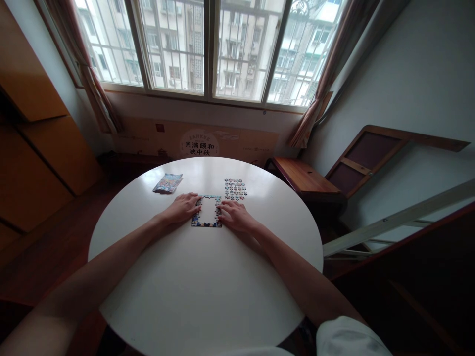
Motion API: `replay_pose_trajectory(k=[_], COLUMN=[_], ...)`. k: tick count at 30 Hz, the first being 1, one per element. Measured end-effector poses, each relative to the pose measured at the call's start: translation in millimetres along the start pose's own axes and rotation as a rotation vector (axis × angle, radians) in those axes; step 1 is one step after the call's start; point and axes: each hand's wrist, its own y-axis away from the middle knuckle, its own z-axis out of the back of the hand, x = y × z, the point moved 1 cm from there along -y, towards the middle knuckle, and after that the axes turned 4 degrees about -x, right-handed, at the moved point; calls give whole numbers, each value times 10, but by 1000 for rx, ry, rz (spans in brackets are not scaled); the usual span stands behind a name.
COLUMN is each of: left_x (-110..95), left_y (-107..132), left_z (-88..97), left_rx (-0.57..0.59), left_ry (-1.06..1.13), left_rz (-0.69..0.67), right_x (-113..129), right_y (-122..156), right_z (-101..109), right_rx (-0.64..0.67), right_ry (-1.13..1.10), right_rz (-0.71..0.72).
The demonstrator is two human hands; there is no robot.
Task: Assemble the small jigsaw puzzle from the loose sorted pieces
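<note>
A small jigsaw puzzle frame point(207, 223), only its coloured border assembled and the middle bare, lies on the round white table point(193, 291). My left hand point(180, 207) rests flat against the frame's left edge, fingers touching it. Flat on the right edge lies my right hand point(235, 216), fingertips on the border. Neither hand grips anything. Just beyond the right hand, several loose puzzle pieces point(235, 189) are laid out in rows.
A small printed picture card or packet point(167, 183) lies at the table's far left. A cardboard panel with printed characters point(200, 143) leans under the barred window. A wooden bench point(304, 179) and leaning boards stand to the right; orange cabinets stand to the left.
</note>
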Motion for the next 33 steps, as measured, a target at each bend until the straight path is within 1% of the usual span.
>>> replay_pose_trajectory(k=[22,33], left_x=[-14,7], left_y=[-3,-4], left_z=[17,-2], left_rx=[-1,-3], left_ry=[4,-8], left_rz=[2,-3], right_x=[9,18], right_y=[1,-2], right_z=[21,19], right_rx=[7,3], right_ry=[-2,-5], right_rz=[-1,-3])
